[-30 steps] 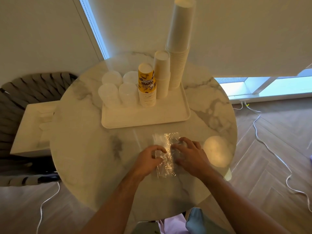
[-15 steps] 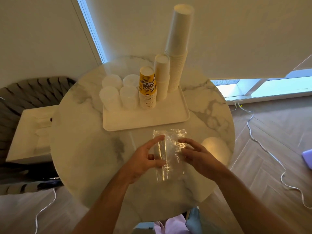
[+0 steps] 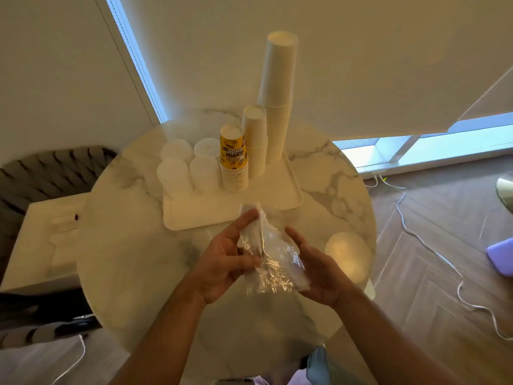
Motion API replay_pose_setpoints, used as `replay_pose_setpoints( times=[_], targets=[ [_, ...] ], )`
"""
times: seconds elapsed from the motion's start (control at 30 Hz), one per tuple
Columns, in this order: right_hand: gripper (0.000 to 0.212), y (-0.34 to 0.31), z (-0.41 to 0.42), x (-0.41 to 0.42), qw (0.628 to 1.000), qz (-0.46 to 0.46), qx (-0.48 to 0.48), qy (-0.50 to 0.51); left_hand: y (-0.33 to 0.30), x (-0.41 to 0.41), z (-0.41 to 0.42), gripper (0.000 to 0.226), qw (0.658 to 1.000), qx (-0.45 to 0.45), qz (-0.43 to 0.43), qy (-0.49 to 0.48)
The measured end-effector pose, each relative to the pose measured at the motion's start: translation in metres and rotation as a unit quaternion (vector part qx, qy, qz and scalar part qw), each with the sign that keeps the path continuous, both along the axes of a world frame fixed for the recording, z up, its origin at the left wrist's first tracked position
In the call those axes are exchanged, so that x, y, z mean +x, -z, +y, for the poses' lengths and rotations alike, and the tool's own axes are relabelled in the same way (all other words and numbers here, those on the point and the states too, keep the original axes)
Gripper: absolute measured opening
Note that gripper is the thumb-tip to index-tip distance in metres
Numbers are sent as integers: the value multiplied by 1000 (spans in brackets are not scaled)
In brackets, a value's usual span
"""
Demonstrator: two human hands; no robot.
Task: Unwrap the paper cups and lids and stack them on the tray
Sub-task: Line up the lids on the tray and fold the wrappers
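**While wrap is up off the table, cup towers sit close behind it**

With both hands raised over the marble table [image 3: 133, 245], left hand [image 3: 222, 262] pinches the clear plastic wrap [image 3: 266, 254] between thumb and fingers; right hand [image 3: 313, 268] lies open, palm cradling the wrap's lower side. Can't tell if the wrap holds anything. Tray [image 3: 288, 195] carries lid stacks [image 3: 176, 173], printed yellow cups [image 3: 233, 162], short white stack [image 3: 255, 140], tall white stack [image 3: 277, 101]. Risk, as I judge it: wrap clings or snaps free, a hand jerks forward, tall stack topples. A loose round lid [image 3: 348, 257] near the table edge could get swept off.
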State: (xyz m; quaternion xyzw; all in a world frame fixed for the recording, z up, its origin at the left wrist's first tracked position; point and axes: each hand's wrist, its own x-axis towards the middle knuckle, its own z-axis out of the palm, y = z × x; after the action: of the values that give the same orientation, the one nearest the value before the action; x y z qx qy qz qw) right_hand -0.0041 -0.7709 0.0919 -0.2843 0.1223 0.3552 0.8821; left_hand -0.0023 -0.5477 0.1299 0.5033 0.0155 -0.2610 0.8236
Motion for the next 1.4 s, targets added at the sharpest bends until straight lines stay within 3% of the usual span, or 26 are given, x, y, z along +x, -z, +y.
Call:
replay_pose_setpoints(
  times=[0.07, 0.13, 0.23, 0.37, 0.6, 0.77, 0.87, 1.0, 1.07, 1.17, 1.3, 1.4],
  targets=[
    [69, -2, 1, -2, 998, 7, 55, 22, -1, 1, -5, 88, 1000, -8, -2, 1],
    [70, -5, -3, 1, 998, 11, 48, 42, -3, 3, -10, 88, 1000, 10, -5, 3],
    [70, -17, -20, 9, 997, -30, -50, 49, -8, 6, -20, 89, 996, 83, -24, 12],
    [49, -34, -58, 21, 977, -118, -176, 20, -18, 8, -48, 93, 981, 177, -65, 35],
    [68, -47, -158, 26, 903, -264, -331, -74, -32, 8, -150, 91, 955, 262, -135, 33],
    [72, -44, -233, 19, 892, -269, -359, -58, -29, 13, -228, 107, 935, 311, -165, 46],
    [74, -38, -274, 19, 886, -271, -372, -51, -19, 20, -260, 114, 952, 271, -127, 57],
    [73, -15, -329, 26, 875, -247, -417, -14, -7, 38, -289, 104, 969, 233, -77, -14],
    [73, 6, -353, 30, 859, -225, -460, 0, 11, 59, -300, 91, 933, 331, -140, -29],
    [74, 56, -382, 34, 820, -179, -543, -8, 52, 93, -324, 71, 809, 519, -276, 25],
    [75, 145, -399, 42, 709, -156, -681, -96, 103, 126, -360, 67, 631, 662, -370, 167],
    [75, 210, -397, 48, 650, -143, -726, -170, 133, 141, -367, 63, 560, 703, -388, 204]
  ],
)
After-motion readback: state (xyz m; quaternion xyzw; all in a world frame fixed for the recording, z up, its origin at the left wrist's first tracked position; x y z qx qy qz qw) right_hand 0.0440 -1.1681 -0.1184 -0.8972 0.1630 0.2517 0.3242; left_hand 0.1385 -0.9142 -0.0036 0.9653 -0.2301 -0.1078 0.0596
